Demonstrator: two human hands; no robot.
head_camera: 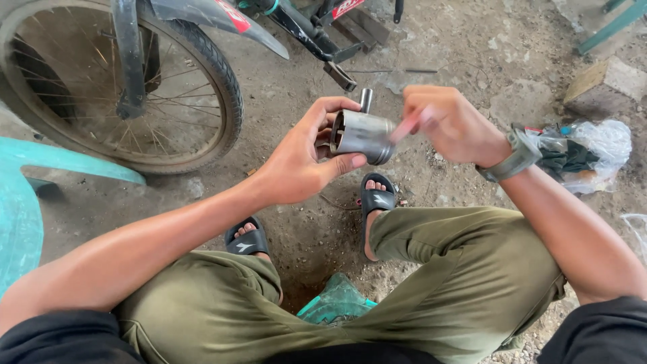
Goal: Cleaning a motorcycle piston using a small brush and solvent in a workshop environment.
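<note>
My left hand [300,158] grips a short metal cylinder with a small stub sticking out of its top, a bicycle hub part [360,133], held out over my knees. My right hand [451,125] is closed around a thin reddish tool [408,125], blurred by motion, whose tip reaches the right end of the cylinder. A watch with a grey strap [515,156] sits on my right wrist. I sit low with olive trousers and black sandals on dirt ground.
A bicycle wheel [202,81] with its frame and pedal [340,75] stands at the top left. A teal plastic chair [27,195] is at the left edge. A clear plastic bag of items [583,158] lies at the right. A teal scrap [337,303] lies between my feet.
</note>
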